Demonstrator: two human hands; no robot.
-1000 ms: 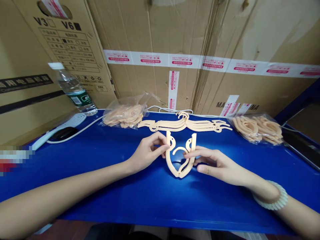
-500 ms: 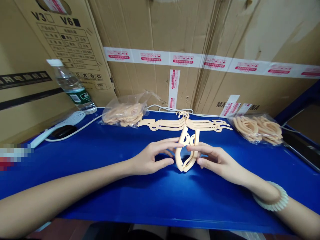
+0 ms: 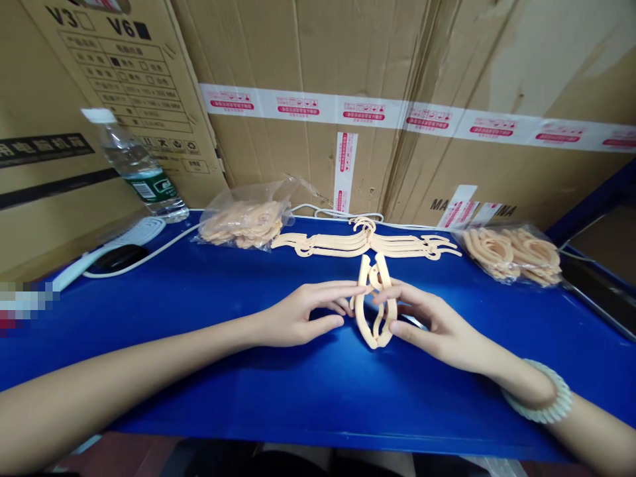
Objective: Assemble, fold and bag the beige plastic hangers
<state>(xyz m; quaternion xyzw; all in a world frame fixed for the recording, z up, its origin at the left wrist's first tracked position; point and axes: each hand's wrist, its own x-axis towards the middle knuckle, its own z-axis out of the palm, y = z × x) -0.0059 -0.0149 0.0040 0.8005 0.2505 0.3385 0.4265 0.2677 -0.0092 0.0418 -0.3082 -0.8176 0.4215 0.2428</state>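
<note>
A peach plastic folding hanger [image 3: 375, 305] stands upright on the blue table [image 3: 278, 397], its two arms folded almost together. My left hand [image 3: 308, 315] presses its fingertips against the hanger's left arm. My right hand [image 3: 427, 321] pinches the right arm from the other side. Behind them a stack of unfolded peach hangers [image 3: 365, 244] lies flat across the table.
A clear bag of peach parts [image 3: 246, 222] lies at the back left, another bag [image 3: 514, 252] at the back right. A water bottle [image 3: 136, 169] and a white cable with a dark device [image 3: 119, 255] sit at the left. Cardboard boxes [image 3: 397, 99] wall the back.
The hanger's two arms, spread in a wide U a second ago, have been pushed together between my hands into a narrow closed shape.
</note>
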